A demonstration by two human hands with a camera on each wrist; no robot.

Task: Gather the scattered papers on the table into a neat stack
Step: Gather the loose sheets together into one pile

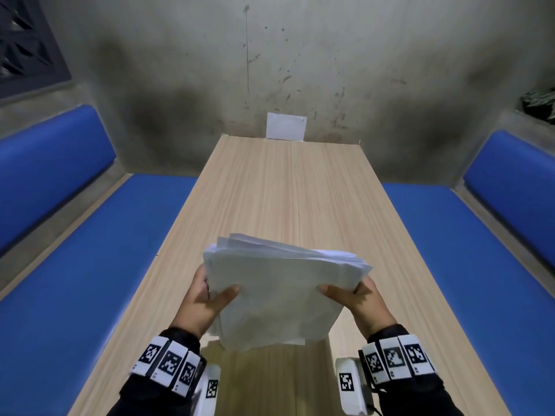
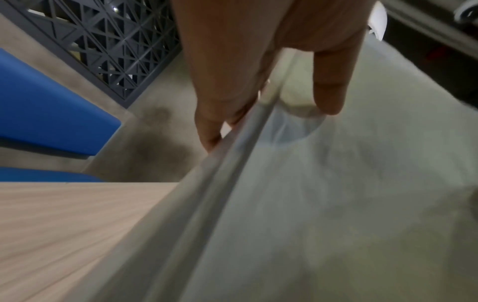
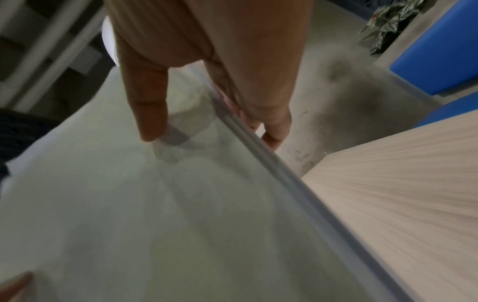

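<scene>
A thick bundle of white papers is held up above the near part of the wooden table, tilted with its far edges fanned and uneven. My left hand grips its left side, thumb on top and fingers under. My right hand grips its right side the same way. In the left wrist view the thumb presses on the top sheet and the fingers lie behind the paper edges. In the right wrist view the thumb lies on the papers. One more white sheet leans against the wall at the table's far end.
Blue padded benches run along both sides of the table. A stained concrete wall closes the far end. A dark lattice panel is at the upper left, a plant at the upper right.
</scene>
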